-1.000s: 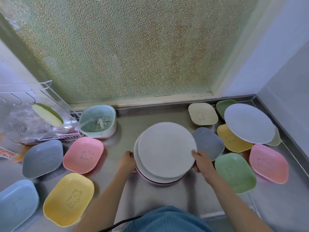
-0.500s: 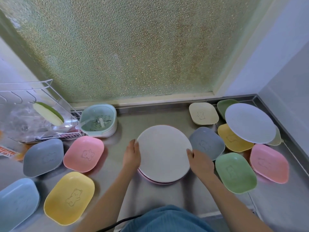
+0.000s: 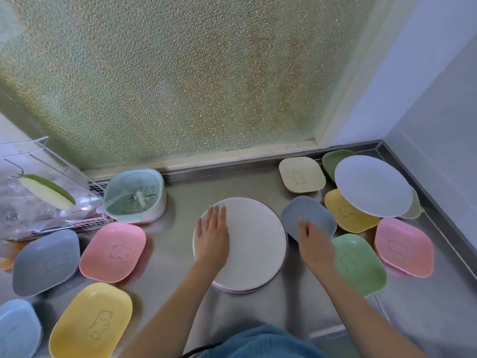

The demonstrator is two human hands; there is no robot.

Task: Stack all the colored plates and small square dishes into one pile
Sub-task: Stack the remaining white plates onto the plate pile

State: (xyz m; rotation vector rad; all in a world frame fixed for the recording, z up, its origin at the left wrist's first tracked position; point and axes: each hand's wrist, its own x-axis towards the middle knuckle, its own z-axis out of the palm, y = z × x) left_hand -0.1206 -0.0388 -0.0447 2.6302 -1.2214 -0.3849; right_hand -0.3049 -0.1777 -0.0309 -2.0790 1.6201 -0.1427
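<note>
A pile of round plates (image 3: 254, 244) sits mid-counter, a white one on top and a pink rim showing beneath. My left hand (image 3: 213, 235) lies flat on the pile's left side, fingers straight. My right hand (image 3: 313, 245), blurred, hovers just right of the pile over the grey square dish (image 3: 303, 215) and holds nothing. Square dishes lie around: pink (image 3: 112, 251), grey (image 3: 45, 262), yellow (image 3: 91, 321) and blue (image 3: 18, 332) on the left; green (image 3: 361, 264), pink (image 3: 404, 246), yellow (image 3: 347, 215), beige (image 3: 300, 174) and dark green (image 3: 333, 158) on the right. A pale round plate (image 3: 373, 186) rests on the right-hand dishes.
A mint strainer basket (image 3: 134, 196) stands at the back left beside a wire rack (image 3: 33, 192) with clear plastic and a green-yellow item. A frosted window rises behind the steel counter (image 3: 180, 195). A wall closes the right side.
The offset plates were pushed square into one pile. My left hand moved from the rim onto the top plate. My right hand left the rim and moved right over the grey dish.
</note>
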